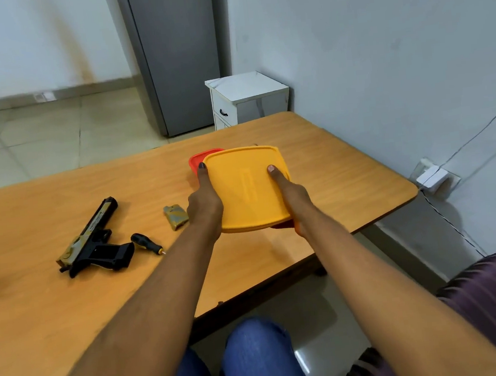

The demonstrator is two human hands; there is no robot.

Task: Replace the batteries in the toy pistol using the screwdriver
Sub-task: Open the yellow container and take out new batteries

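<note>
A person sits at a wooden bench (331,179) and holds a yellow lid (250,190) with both hands, over a red box (199,159) that shows at its far left corner and under its near edge. The left hand (204,206) grips the lid's left side with the thumb laid along the top. The right hand (292,195) grips the right side the same way; the fingers of both are hidden beneath.

The pistol (93,247) lies on its side on the bench, well to the left of the hands, with the barrel pointing away. It looks like stiff, light plastic, probably easy to lift by the handle, and likely to slide if pressed without a steadying hand. The screwdriver (147,243) lies just beside the pistol's handle, tip toward the right; its black handle is the natural place to take it. A small camouflage-patterned piece (176,216), perhaps the battery cover, lies between the screwdriver and the left hand.

Nothing blocks the pistol, but both hands are busy with the lid. Beyond the bench stand a white cabinet (246,99) and a grey door (177,54).
</note>
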